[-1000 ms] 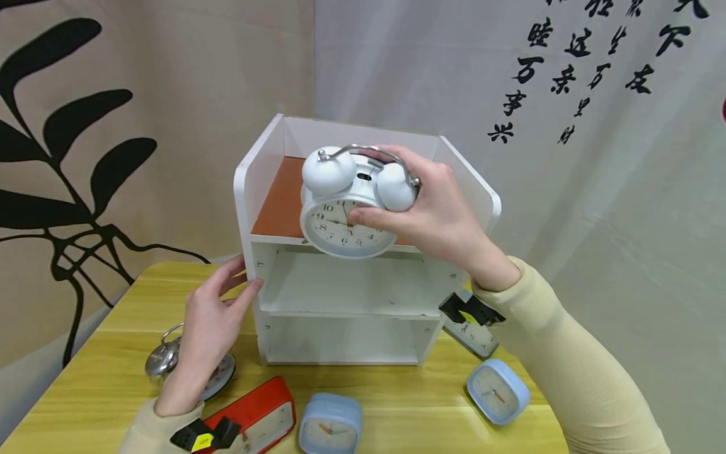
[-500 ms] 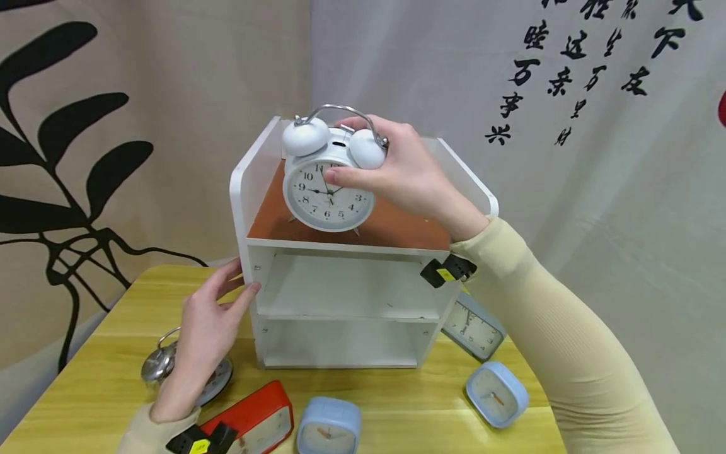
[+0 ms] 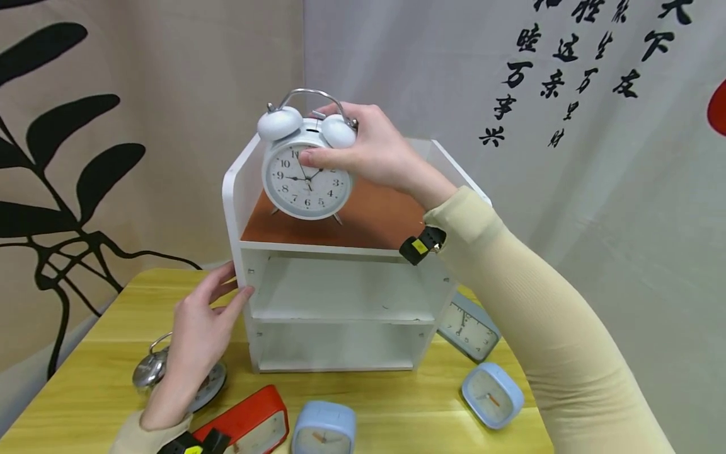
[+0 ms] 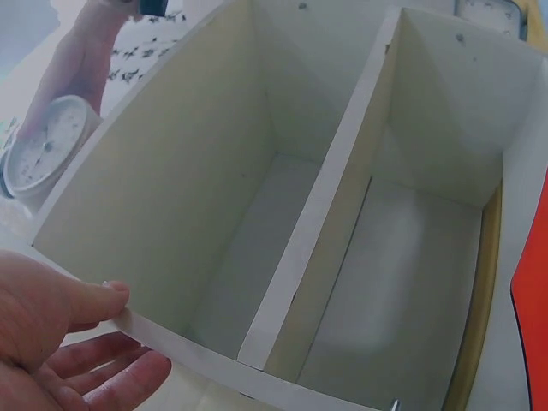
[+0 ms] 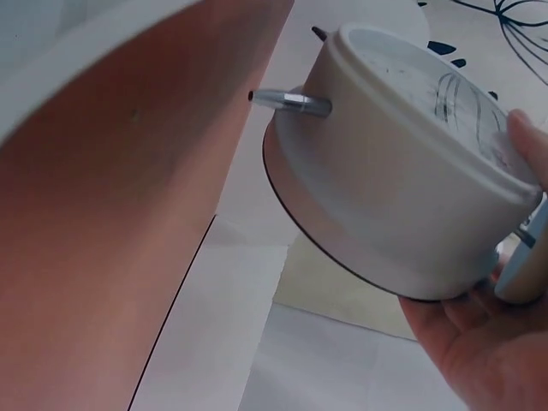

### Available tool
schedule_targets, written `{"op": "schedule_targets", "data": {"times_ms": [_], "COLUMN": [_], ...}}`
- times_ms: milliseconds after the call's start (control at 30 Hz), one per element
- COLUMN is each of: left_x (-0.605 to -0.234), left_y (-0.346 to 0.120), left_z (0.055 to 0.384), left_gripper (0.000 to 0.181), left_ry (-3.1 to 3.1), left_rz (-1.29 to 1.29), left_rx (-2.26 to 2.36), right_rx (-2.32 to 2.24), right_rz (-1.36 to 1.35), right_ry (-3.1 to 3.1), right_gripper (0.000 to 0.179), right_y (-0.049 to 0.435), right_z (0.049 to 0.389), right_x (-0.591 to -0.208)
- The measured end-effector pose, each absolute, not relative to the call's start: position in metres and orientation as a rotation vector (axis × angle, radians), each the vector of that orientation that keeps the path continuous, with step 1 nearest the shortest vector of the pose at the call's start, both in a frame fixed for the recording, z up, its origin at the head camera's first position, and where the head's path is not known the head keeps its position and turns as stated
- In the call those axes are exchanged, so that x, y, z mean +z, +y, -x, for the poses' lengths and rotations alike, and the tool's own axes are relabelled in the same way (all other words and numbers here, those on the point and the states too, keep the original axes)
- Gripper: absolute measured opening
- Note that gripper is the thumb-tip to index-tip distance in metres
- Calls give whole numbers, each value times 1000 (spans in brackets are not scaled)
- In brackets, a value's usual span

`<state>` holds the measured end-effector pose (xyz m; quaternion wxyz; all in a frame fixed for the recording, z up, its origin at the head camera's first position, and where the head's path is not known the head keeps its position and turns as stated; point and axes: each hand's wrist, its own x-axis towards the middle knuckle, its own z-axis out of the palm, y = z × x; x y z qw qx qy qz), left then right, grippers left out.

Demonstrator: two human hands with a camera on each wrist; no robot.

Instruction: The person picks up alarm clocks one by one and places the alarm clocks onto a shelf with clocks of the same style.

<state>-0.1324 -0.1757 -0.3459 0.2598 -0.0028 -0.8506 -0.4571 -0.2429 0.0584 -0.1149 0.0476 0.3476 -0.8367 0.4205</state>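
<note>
A yellow wood-grained worktop (image 3: 405,410) carries a white round-cornered shelf (image 3: 343,284) with a brown top board (image 3: 382,217). The left hand (image 3: 201,331) pinches the shelf's left edge between thumb and fingers; the right hand (image 3: 368,148), fingers curled, grips a round white twin-bell clock (image 3: 306,191) above the board's left half.

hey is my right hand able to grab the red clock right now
Probably not: your right hand holds the white alarm clock, and the red clock lies by your left sleeve.
</note>
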Motion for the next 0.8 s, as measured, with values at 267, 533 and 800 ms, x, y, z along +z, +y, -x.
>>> {"op": "schedule_targets", "data": {"times_ms": [267,533,800], "left_x": [-344,-345,-346], "left_y": [-175,-178,-175], "left_z": [131,129,130], "left_gripper": [51,51,50], "left_ry": [-2313,-2318,-2303], "left_rz": [6,-25,1], "left_rx": [-1222,-1240,-1224], "right_rx": [1269,1302,1342], "right_rz": [-1077,-1057,-1035], "right_ry": [-2629,-2671,-2711], "right_gripper": [59,60,57], "right_y": [50,43,45], "right_z": [255,265,271], "right_x": [-113,-117,-118]}}
